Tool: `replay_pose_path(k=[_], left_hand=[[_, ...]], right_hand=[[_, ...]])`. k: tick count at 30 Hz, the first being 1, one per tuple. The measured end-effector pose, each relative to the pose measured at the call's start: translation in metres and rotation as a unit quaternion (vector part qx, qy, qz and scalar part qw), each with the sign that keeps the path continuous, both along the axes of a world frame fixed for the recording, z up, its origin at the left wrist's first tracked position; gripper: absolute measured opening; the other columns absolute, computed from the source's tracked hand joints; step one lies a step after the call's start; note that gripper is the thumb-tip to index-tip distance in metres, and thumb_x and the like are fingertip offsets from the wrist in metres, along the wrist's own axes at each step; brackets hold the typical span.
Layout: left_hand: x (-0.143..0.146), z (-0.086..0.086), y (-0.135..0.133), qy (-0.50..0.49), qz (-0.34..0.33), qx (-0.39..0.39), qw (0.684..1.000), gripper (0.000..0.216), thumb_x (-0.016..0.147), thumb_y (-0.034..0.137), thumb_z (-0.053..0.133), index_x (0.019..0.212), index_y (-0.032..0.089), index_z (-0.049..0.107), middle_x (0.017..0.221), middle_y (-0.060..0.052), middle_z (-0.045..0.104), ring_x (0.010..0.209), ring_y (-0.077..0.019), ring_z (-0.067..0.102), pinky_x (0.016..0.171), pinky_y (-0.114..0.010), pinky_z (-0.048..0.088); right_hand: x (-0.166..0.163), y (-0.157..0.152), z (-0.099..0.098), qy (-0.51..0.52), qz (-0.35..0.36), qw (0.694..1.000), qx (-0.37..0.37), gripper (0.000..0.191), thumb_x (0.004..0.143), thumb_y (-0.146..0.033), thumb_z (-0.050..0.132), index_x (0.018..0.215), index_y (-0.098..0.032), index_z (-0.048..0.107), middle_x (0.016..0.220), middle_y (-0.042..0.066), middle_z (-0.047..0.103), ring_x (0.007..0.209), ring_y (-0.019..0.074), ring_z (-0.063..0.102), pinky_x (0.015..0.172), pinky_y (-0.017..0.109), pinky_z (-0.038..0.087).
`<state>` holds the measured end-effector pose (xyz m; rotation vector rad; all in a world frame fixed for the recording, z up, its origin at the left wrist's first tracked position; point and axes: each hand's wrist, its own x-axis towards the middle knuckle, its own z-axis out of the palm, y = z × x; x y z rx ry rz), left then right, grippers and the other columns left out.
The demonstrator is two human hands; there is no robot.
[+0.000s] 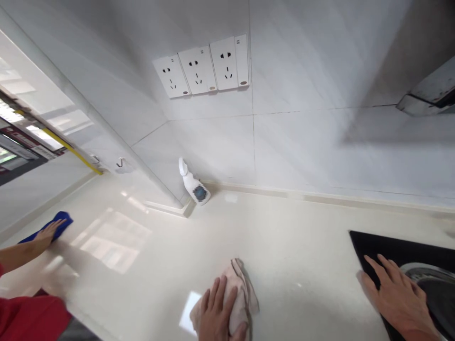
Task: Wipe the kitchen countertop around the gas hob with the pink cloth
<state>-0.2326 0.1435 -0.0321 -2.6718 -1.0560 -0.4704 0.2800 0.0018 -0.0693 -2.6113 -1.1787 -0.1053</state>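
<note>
My left hand [216, 312] presses down on a crumpled pink cloth [243, 291] lying on the glossy cream countertop [284, 246]; the fingers lie over it and the thumb curls round its right edge. My right hand [398, 293] rests flat, fingers spread, on the left edge of a black cooktop [377, 244], holding nothing. A round metal pan or burner rim [433, 279] sits just right of that hand.
A white spray bottle [194, 184] leans in the wall corner at the back. Three wall sockets [202, 68] sit above it. At the left, another person in a red sleeve [28, 317] presses a hand [46, 234] on a blue cloth [59, 222] on the counter.
</note>
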Motion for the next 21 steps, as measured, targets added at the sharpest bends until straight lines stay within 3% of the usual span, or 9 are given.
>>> replay_pose_path(k=[5, 9, 16, 21], left_hand=[[0.002, 0.012, 0.046, -0.008, 0.072, -0.036, 0.997, 0.067, 0.092, 0.047, 0.063, 0.156, 0.033, 0.052, 0.166, -0.009, 0.046, 0.151, -0.0342, 0.045, 0.113, -0.049, 0.042], [0.026, 0.017, 0.088, -0.023, 0.140, -0.065, 0.988, 0.055, 0.097, 0.044, 0.058, 0.149, 0.026, 0.060, 0.162, -0.014, 0.050, 0.151, -0.0356, 0.044, 0.113, -0.053, 0.042], [0.111, 0.030, 0.141, -0.035, 0.253, -0.123, 0.959, 0.058, 0.099, 0.045, 0.056, 0.150, 0.017, 0.058, 0.164, -0.021, 0.044, 0.153, -0.0436, 0.038, 0.117, -0.061, 0.037], [0.169, 0.029, 0.144, -0.058, 0.238, -0.150, 0.958, 0.063, 0.096, 0.045, 0.060, 0.153, 0.019, 0.055, 0.165, -0.021, 0.043, 0.154, -0.0442, 0.035, 0.119, -0.064, 0.034]], right_hand=[[-0.003, 0.000, 0.003, -0.002, 0.003, 1.000, -0.007, 0.080, 0.096, -0.066, 0.017, 0.145, -0.018, 0.060, 0.162, 0.016, 0.047, 0.152, 0.0385, 0.039, 0.121, 0.063, 0.031], [-0.004, 0.001, 0.004, 0.004, 0.001, 1.000, -0.009, 0.078, 0.096, -0.066, 0.019, 0.145, -0.020, 0.059, 0.162, 0.015, 0.047, 0.153, 0.0370, 0.037, 0.122, 0.063, 0.030], [-0.005, 0.001, 0.005, -0.002, 0.002, 1.000, -0.020, 0.077, 0.097, -0.063, 0.018, 0.148, -0.019, 0.056, 0.164, 0.015, 0.044, 0.154, 0.0375, 0.036, 0.123, 0.064, 0.029], [-0.004, 0.000, 0.004, -0.001, 0.004, 1.000, -0.010, 0.076, 0.097, -0.064, 0.021, 0.146, -0.019, 0.057, 0.163, 0.015, 0.046, 0.153, 0.0367, 0.037, 0.123, 0.064, 0.029]])
